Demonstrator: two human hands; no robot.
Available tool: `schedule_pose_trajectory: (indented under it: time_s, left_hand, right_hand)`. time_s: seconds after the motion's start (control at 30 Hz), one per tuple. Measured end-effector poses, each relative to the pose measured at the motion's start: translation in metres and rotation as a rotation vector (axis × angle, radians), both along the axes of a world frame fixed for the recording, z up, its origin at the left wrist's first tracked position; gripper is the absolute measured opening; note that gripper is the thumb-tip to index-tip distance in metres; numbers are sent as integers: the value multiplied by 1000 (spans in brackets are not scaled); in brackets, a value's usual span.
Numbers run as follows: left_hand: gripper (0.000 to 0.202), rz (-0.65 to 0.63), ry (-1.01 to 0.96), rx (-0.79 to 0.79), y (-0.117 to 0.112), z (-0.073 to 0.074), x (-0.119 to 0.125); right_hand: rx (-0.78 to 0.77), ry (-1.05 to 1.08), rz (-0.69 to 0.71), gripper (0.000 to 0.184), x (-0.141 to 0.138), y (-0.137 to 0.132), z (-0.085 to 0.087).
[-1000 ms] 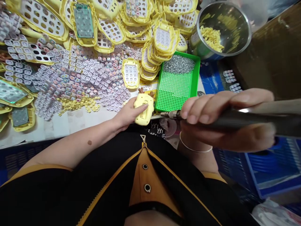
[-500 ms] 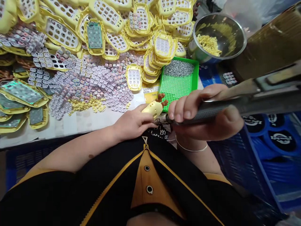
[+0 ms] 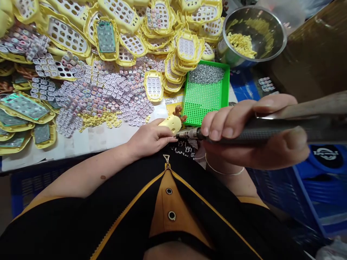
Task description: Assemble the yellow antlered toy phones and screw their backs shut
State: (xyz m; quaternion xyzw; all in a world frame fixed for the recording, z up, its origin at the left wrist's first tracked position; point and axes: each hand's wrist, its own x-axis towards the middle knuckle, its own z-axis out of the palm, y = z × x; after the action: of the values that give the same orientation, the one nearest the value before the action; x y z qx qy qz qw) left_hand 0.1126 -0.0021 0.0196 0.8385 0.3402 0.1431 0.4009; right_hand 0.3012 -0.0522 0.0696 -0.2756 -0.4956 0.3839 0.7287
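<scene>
My left hand (image 3: 149, 139) grips a pale yellow plastic toy casing (image 3: 171, 124) with small holes and brown antler-like parts at its far end. In my right hand (image 3: 252, 131) is a dark electric screwdriver (image 3: 282, 128), its fingers wrapped round the ribbed body. The screwdriver points left, and its metal bit end reaches the casing beside my left fingertips. Whether the tip sits in a screw hole is hidden. Just beyond my hands lies a green perforated tray (image 3: 203, 95) with a heap of small silver screws (image 3: 206, 74).
Yellow casings (image 3: 69, 36), keypad pieces (image 3: 89, 92) and small yellow parts (image 3: 100, 121) cover the table's left and back. Casings with circuit boards (image 3: 25, 106) lie far left. A steel bowl (image 3: 264, 36) holds yellow bits. Blue crates (image 3: 282, 195) stand right, below a cardboard box (image 3: 320, 54).
My right hand and the screwdriver have shifted a little to the right and look larger. The casing in my left hand has moved slightly left. The view has tilted a little.
</scene>
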Motion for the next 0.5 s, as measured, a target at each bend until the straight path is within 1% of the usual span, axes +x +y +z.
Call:
schedule_pose_trajectory:
  time_s: [0.07,0.13,0.27,0.37,0.5]
  left_hand:
    - [15,8,-47,-18,0,-2,0]
    - [14,19,-84,-35,0,-2,0]
    - [13,47,-114,-18,-1,-2,1]
    - [11,66,-127,-1,-2,-2,1]
    - [13,85,-160,-12,-1,-4,2]
  right_hand:
    - [32,32,13,15,-2,1,0]
    - [26,35,26,16,-2,1,0]
    - [-3,-2,58,20,1,3,3]
    - [-4,-44,71,18,4,5,1]
    - [43,-80,31,17,3,5,-4]
